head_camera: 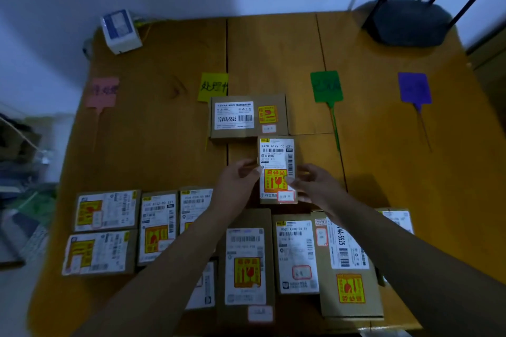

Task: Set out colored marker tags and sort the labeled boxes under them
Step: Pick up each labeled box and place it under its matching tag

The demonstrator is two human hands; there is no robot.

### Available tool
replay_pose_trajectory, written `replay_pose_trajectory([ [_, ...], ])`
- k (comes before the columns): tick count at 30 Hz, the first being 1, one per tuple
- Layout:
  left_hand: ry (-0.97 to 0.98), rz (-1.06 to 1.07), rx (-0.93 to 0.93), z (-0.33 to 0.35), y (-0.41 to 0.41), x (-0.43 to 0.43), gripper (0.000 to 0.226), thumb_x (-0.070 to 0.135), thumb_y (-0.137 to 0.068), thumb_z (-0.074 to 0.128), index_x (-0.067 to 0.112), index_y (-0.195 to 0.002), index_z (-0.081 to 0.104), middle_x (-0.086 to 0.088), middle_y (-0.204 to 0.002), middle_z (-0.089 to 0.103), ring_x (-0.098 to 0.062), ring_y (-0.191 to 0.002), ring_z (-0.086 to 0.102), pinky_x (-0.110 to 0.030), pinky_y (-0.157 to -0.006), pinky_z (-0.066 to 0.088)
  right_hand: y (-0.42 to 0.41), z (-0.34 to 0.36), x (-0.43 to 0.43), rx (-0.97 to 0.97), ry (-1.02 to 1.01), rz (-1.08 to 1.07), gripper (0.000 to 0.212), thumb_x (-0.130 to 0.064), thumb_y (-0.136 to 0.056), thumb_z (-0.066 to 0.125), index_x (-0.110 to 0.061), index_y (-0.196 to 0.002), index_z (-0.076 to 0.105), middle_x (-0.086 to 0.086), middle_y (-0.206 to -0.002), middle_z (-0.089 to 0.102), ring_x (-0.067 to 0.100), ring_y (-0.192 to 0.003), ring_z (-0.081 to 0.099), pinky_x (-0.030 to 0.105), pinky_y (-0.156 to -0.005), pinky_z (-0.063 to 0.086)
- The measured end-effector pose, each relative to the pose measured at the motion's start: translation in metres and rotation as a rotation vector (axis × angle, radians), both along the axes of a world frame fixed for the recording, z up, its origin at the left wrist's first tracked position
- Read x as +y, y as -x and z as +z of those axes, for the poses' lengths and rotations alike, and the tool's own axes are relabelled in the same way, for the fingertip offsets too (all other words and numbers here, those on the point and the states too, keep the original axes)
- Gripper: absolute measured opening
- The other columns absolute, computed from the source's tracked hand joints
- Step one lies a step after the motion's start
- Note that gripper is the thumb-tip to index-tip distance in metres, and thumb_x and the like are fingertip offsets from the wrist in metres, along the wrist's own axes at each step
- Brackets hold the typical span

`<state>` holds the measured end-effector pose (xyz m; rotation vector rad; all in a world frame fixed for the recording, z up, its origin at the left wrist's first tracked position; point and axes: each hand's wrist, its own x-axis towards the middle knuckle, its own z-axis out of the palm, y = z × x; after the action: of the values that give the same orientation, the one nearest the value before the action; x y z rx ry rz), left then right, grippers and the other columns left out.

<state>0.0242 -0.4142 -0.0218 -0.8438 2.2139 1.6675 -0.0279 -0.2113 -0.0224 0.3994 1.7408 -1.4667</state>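
Observation:
Four marker tags lie in a row across the wooden table (273, 57): a pink tag (103, 91), a yellow tag (213, 86), a green tag (326, 86) and a purple tag (414, 88). One labeled box (247, 115) sits right below the yellow tag. A smaller labeled box (277, 157) is held between my left hand (237, 180) and my right hand (315, 185), just below that first box. Several more labeled boxes lie in rows near the front edge, among them one at the left (105, 210) and one in the middle (246, 262).
A white and blue device (120, 30) stands at the table's back left corner. A black router (410, 22) with antennas sits at the back right. Clutter lies on the floor at the left (19, 172). Bare wood shows under the pink, green and purple tags.

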Motion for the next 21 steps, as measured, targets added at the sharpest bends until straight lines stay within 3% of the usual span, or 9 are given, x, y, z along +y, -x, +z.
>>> replay_pose_trajectory([
  [3,-0.017,-0.042,-0.039,-0.005,0.001,-0.003,0.044,0.033,-0.101,0.063,0.020,-0.143,0.059,0.004,-0.123,0.073,-0.007,-0.106,0.069,-0.023,-0.081,0.054,0.001,-0.005,-0.009,0.004,-0.026,0.026,0.051,-0.020,-0.095,0.074,-0.017,-0.142,0.054,0.004,-0.116,0.073,0.015,-0.097,0.072,0.020,-0.065,0.059],
  [6,-0.003,-0.097,-0.077,-0.010,0.004,-0.001,0.045,0.034,-0.102,0.061,0.023,-0.146,0.057,0.004,-0.127,0.073,-0.009,-0.108,0.069,-0.024,-0.080,0.053,0.004,-0.010,-0.009,0.025,-0.091,0.044,0.049,-0.023,-0.098,0.072,-0.017,-0.144,0.055,0.004,-0.116,0.075,0.021,-0.103,0.074,0.037,-0.085,0.063],
  [8,0.014,-0.121,-0.096,-0.012,0.006,0.001,0.047,0.036,-0.102,0.060,0.026,-0.148,0.055,0.005,-0.129,0.072,-0.009,-0.107,0.068,-0.021,-0.073,0.049,0.006,-0.012,-0.008,0.039,-0.109,0.054,0.047,-0.024,-0.099,0.070,-0.017,-0.143,0.057,0.002,-0.115,0.076,0.019,-0.101,0.075,0.036,-0.084,0.062],
  [11,-0.001,-0.123,-0.111,-0.012,0.008,0.003,0.052,0.037,-0.101,0.062,0.028,-0.151,0.050,0.006,-0.131,0.070,0.000,-0.097,0.066,-0.020,-0.068,0.046,0.007,-0.012,-0.009,0.041,-0.091,0.046,0.039,-0.023,-0.099,0.069,-0.018,-0.137,0.061,-0.001,-0.108,0.076,0.012,-0.093,0.075,0.026,-0.073,0.060],
  [14,0.002,-0.108,-0.086,-0.008,0.007,0.003,0.054,0.033,-0.101,0.063,0.028,-0.152,0.047,0.005,-0.131,0.069,0.010,-0.087,0.057,-0.019,-0.067,0.044,0.006,-0.010,-0.012,0.063,-0.092,-0.004,0.042,-0.022,-0.097,0.073,-0.018,-0.137,0.060,0.004,-0.117,0.074,0.015,-0.093,0.072,0.037,-0.084,0.061],
  [17,-0.002,-0.069,-0.043,0.002,0.001,0.002,0.052,0.029,-0.101,0.065,0.027,-0.150,0.050,0.007,-0.129,0.066,0.007,-0.092,0.057,-0.016,-0.068,0.043,0.001,-0.002,-0.013,0.219,-0.209,-0.052,0.052,-0.028,-0.092,0.079,-0.022,-0.138,0.056,-0.003,-0.108,0.067,0.009,-0.088,0.066,0.028,-0.067,0.054],
  [21,0.063,0.024,-0.007,0.024,-0.020,-0.001,0.045,0.034,-0.100,0.064,0.032,-0.144,0.057,0.012,-0.121,0.060,0.007,-0.092,0.055,-0.019,-0.068,0.042,-0.011,0.013,-0.013,0.432,-0.313,-0.041,0.040,-0.041,-0.088,0.081,-0.028,-0.120,0.060,-0.004,-0.100,0.064,0.008,-0.086,0.062,0.026,-0.060,0.046],
])
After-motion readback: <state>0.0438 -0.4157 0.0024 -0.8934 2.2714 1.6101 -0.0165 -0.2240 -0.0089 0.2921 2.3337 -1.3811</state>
